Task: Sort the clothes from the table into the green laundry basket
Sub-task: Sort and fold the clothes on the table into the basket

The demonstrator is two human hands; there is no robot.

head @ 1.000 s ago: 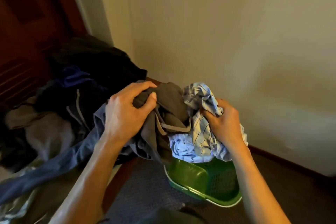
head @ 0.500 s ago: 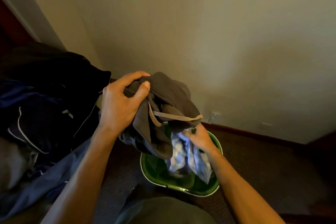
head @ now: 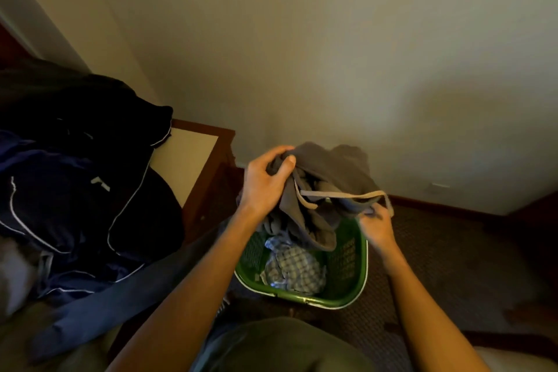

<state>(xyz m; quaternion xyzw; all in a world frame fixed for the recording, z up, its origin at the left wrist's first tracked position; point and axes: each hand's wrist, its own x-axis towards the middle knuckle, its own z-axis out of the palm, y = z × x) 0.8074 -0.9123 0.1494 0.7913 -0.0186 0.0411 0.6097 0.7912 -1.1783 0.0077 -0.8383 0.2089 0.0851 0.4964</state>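
A: Where's the grey garment now?

B: Bunched above the green laundry basket, its lower folds hanging inside. The left hand has its grip closed on the far bunch; the right hand pinches the pale-trimmed hem.

A: How will it handle?

B: Soft, light and floppy, I'd judge; take it by gathered folds. A checked shirt lies in the basket. Dark clothes sit piled on the counter, left.
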